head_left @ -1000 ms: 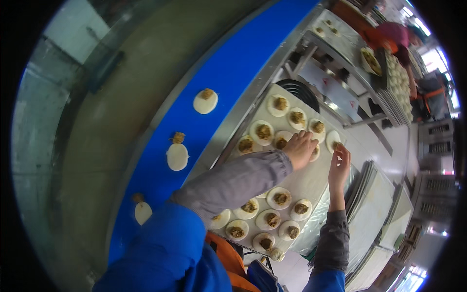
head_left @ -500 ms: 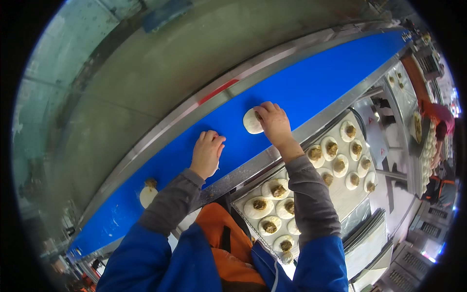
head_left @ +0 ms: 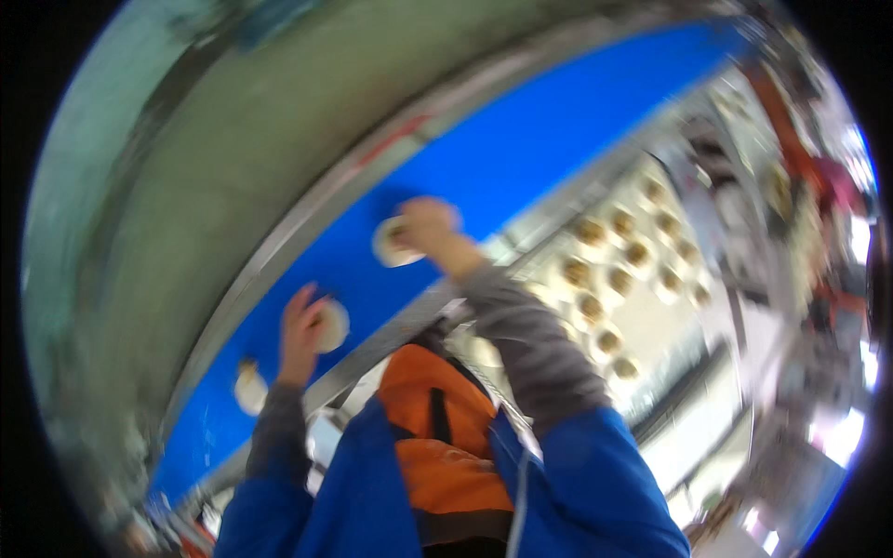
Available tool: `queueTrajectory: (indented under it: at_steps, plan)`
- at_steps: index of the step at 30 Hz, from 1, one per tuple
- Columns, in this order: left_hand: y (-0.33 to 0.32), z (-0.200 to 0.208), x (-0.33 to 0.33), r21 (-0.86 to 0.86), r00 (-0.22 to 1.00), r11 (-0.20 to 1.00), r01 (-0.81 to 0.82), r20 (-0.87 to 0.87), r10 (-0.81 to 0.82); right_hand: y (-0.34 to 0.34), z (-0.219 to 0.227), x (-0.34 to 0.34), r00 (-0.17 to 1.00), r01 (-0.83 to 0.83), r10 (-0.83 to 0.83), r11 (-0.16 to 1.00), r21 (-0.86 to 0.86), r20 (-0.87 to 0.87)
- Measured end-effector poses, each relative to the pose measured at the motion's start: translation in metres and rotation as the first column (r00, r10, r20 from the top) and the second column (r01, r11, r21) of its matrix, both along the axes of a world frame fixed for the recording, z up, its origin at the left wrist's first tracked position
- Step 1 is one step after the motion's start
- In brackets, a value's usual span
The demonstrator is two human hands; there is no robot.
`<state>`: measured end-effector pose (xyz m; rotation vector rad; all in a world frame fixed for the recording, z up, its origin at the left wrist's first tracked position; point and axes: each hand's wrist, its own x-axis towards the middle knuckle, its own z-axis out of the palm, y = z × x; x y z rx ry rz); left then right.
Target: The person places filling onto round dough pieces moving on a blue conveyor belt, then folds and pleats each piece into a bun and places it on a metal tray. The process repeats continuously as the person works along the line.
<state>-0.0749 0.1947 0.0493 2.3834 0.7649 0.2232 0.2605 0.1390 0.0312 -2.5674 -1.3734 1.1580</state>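
On the blue conveyor belt (head_left: 558, 130), my right hand (head_left: 433, 226) has its closed fingers on a pale flat dough round (head_left: 389, 247), at the brown filling on its right side. Farther left, my left hand (head_left: 298, 337) holds the edge of another dough round (head_left: 335, 325), with brown filling by the thumb. Motion blurs both hands, so the exact finger contact is unclear. Beyond my left hand, a third dough round (head_left: 250, 391) lies on the belt, brown filling at its far edge.
To the right of the belt, a tray (head_left: 651, 344) carries several dough rounds topped with brown filling. A metal rail (head_left: 372, 358) edges the belt's near side. Racks and a person in reddish clothing (head_left: 837, 186) appear blurred at far right.
Both hands have moved left along the belt, the right one with its dough round. A dough round now shows beside my left hand. The whole view has shifted and blurred.
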Motion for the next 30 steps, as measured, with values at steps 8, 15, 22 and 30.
queueTrajectory:
  at_steps: [8,15,22,30]
  plan:
    - [0.044,-0.016,-0.115,-0.51,0.955,0.811,-0.285,-0.076,0.287,-0.078,0.039,-0.072,0.887,0.278,-0.012,0.812,0.514,-0.461]
    - [0.086,-0.01,-0.197,-0.475,0.814,0.687,-0.551,-0.488,0.316,-0.341,0.065,0.02,0.363,0.93,-0.364,0.088,0.356,-0.858]
    - [0.102,-0.02,-0.27,-0.276,0.811,0.919,-0.282,-0.581,0.074,-0.54,0.012,0.13,0.036,0.822,-0.547,-0.46,0.337,-0.836]
    - [0.022,0.099,-0.088,-0.572,0.831,0.652,-0.498,-0.53,0.169,-0.557,-0.022,0.144,0.118,0.621,-0.984,0.178,0.763,0.134]
